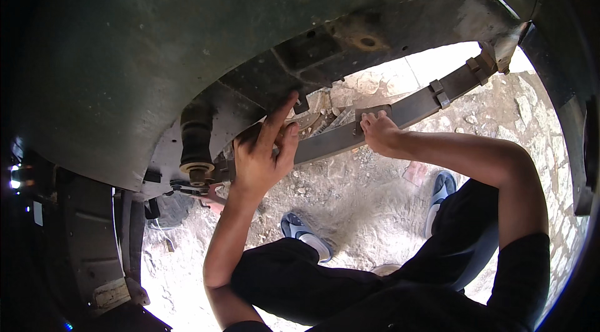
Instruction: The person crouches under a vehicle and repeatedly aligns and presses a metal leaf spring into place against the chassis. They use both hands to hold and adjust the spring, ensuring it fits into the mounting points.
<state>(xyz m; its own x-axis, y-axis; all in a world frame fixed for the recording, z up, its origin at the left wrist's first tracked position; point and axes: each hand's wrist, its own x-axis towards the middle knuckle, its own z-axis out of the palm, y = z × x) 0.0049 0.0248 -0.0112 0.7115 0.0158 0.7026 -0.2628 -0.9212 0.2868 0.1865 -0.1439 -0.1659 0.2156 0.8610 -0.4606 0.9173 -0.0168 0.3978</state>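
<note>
A long grey leaf spring [331, 143] runs from beside my left hand up to the far right under the vehicle. A dark flat plate [364, 121] lies across its middle. My right hand [379, 131] has its fingers curled over the near edge of this plate. My left hand [262, 154] is raised in front of the spring's left part, index finger stretched upward and thumb apart; nothing shows in it. The tip of that finger is beside a small dark block [302, 104] below the frame; whether they touch I cannot tell.
The green wheel-arch panel [137, 51] curves overhead, with the dark frame rail [375, 41] below it. A black air-bellows-like cylinder [197, 138] hangs at left. Metal clamps [439, 94] wrap the spring's right part. Rough stony ground [356, 207] lies beneath, with my sandalled feet [306, 235] on it.
</note>
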